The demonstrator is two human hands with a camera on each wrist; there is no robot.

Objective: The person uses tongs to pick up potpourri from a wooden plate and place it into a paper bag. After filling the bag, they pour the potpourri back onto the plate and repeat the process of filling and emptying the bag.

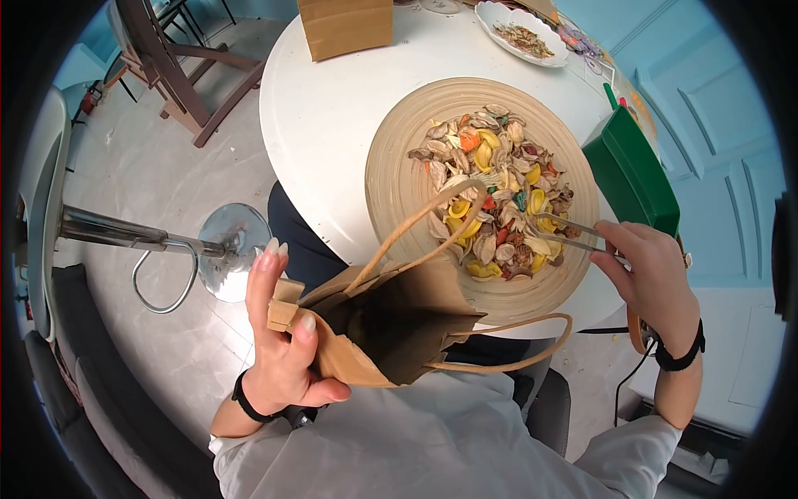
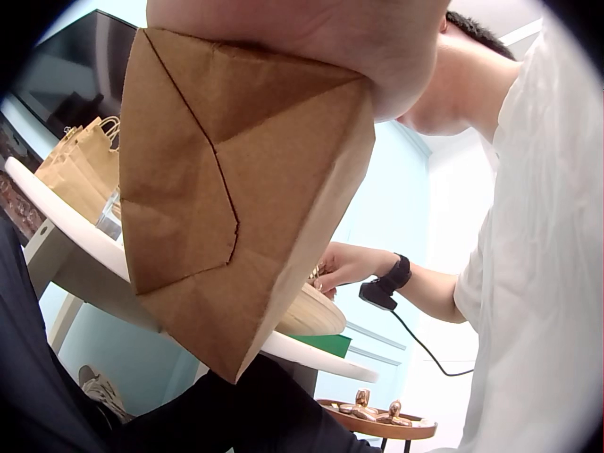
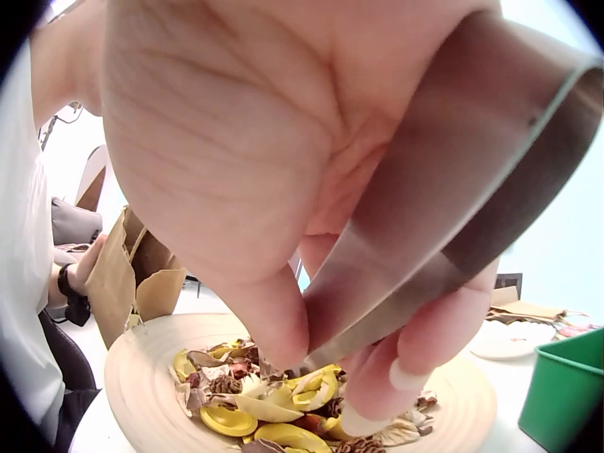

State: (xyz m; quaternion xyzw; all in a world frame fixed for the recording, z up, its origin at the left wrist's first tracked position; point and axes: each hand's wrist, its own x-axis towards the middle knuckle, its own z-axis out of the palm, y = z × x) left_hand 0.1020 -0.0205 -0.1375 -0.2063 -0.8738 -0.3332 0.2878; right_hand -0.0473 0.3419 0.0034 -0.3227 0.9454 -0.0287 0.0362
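Observation:
In the head view my left hand (image 1: 278, 358) grips the rim of an open brown paper bag (image 1: 345, 358) with looped handles, tilted beside the round wooden plate (image 1: 391, 166). The left wrist view shows the bag (image 2: 226, 189) hanging below that hand. Dried petals and flower pieces (image 1: 486, 154) in beige, yellow and orange cover the plate's middle. My right hand (image 1: 657, 279) pinches metal tongs (image 1: 579, 226) at the plate's right side, their tips among the petals. In the right wrist view the tongs (image 3: 415, 217) hide part of the fingers; whether they hold a piece, I cannot tell.
A green container (image 1: 632, 170) stands right of the plate on the white table (image 1: 312, 125). Behind are a white scalloped dish (image 1: 490, 15) with small dried bits and another paper bag (image 1: 349, 29). A metal stool base (image 1: 233, 274) is on the floor at left.

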